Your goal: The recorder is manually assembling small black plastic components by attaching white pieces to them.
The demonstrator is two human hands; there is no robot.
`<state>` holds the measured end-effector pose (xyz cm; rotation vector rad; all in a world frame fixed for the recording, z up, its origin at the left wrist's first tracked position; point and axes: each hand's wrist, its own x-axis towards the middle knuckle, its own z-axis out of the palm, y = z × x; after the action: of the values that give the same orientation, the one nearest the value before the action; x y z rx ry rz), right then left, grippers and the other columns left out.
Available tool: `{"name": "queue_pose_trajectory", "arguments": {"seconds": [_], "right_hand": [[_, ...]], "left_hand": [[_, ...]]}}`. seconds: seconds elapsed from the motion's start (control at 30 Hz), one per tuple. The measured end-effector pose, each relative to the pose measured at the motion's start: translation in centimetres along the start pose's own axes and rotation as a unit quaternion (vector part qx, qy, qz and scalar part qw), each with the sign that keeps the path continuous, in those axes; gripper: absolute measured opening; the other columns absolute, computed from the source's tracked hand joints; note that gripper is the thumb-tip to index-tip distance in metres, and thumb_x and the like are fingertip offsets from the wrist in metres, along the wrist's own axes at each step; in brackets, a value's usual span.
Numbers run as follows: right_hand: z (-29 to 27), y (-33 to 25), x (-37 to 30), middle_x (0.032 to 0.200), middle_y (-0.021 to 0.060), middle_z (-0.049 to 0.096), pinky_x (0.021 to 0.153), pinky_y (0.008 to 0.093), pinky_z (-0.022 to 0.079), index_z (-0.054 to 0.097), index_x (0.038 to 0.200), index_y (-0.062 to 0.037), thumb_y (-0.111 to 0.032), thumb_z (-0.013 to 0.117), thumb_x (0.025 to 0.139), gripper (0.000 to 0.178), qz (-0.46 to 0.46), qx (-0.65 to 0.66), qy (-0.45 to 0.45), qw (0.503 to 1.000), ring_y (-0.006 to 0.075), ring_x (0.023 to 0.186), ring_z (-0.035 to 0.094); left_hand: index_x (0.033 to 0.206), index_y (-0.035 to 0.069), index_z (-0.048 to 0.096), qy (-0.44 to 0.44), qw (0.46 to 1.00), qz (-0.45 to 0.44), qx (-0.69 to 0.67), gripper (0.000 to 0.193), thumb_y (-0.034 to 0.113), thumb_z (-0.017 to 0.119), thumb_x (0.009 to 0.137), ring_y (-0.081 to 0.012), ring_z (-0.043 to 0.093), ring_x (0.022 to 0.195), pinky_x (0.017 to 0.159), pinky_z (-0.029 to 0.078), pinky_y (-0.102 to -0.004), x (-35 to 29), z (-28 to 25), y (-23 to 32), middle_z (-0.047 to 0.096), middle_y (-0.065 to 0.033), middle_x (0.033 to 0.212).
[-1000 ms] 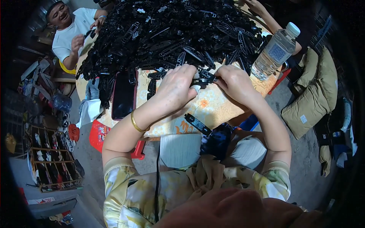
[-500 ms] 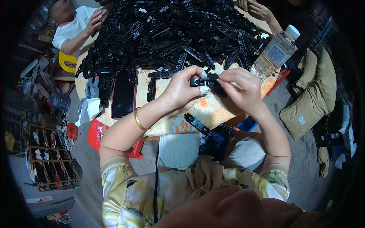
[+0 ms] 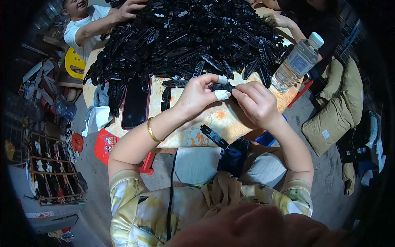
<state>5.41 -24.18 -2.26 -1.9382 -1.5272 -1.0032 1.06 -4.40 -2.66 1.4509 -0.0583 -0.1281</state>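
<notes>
Head view. A small black plastic part (image 3: 222, 87) is pinched between the left hand (image 3: 197, 95) and the right hand (image 3: 257, 103) at frame centre, above the floral-covered surface (image 3: 214, 119). Since the earlier frame, both hands have been raised slightly off the surface, away from the pile of black parts (image 3: 185, 33). The part's shape is hidden by the fingers; one fingertip is wrapped in white.
</notes>
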Motion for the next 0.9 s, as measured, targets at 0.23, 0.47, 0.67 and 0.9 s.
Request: {"name": "queue_pose_trajectory", "arguments": {"seconds": [0.23, 0.47, 0.67, 0.9], "right_hand": [[-0.4, -0.6, 0.0, 0.085, 0.0125, 0.063, 0.06, 0.0315, 0.051, 0.064, 0.098, -0.0001, -0.006, 0.072, 0.07, 0.029, 0.07, 0.046, 0.013, 0.996, 0.0239, 0.071, 0.062], [-1.5, -0.7, -0.6, 0.081, 0.0153, 0.066, 0.061, 0.0293, 0.05, 0.065, 0.101, 0.0016, -0.015, 0.075, 0.074, 0.032, 0.333, 0.221, -0.147, 0.905, 0.0203, 0.066, 0.064], [-1.7, -1.0, -1.1, 0.077, 0.015, 0.067, 0.058, 0.032, 0.05, 0.066, 0.093, 0.0019, -0.015, 0.075, 0.073, 0.028, 0.239, 0.146, -0.076, 0.957, 0.0259, 0.065, 0.065], [-5.1, 0.6, -0.3, 0.071, 0.0128, 0.063, 0.055, 0.0324, 0.046, 0.068, 0.086, -0.0006, -0.02, 0.075, 0.073, 0.024, 0.316, 0.274, -0.311, 0.853, 0.025, 0.06, 0.061]], "left_hand": [[0.106, -0.003, 0.058, -0.034, 0.999, -0.014, 0.006, 0.026, -0.001, 0.066, 0.081, -0.0093, 0.063, 0.079, 0.071, 0.054, -0.0214, -0.4, -0.2, 1.3, 0.064, -0.0055, 0.092], [0.104, -0.004, 0.059, -0.02, 0.983, 0.09, 0.158, 0.026, -0.002, 0.067, 0.079, -0.0083, 0.061, 0.084, 0.073, 0.053, -0.0227, -1.4, 1.1, 0.3, 0.064, -0.005, 0.091], [0.107, -0.005, 0.058, -0.031, 0.927, 0.195, 0.318, 0.03, 0.001, 0.067, 0.079, -0.0098, 0.061, 0.085, 0.076, 0.053, -0.0239, -1.8, 1.1, 0.8, 0.064, -0.0071, 0.097], [0.119, -0.001, 0.052, -0.094, 0.968, 0.123, 0.199, 0.035, 0.009, 0.06, 0.086, -0.0142, 0.054, 0.101, 0.087, 0.047, -0.0303, -0.5, 0.4, -0.3, 0.06, -0.0126, 0.105]]}}
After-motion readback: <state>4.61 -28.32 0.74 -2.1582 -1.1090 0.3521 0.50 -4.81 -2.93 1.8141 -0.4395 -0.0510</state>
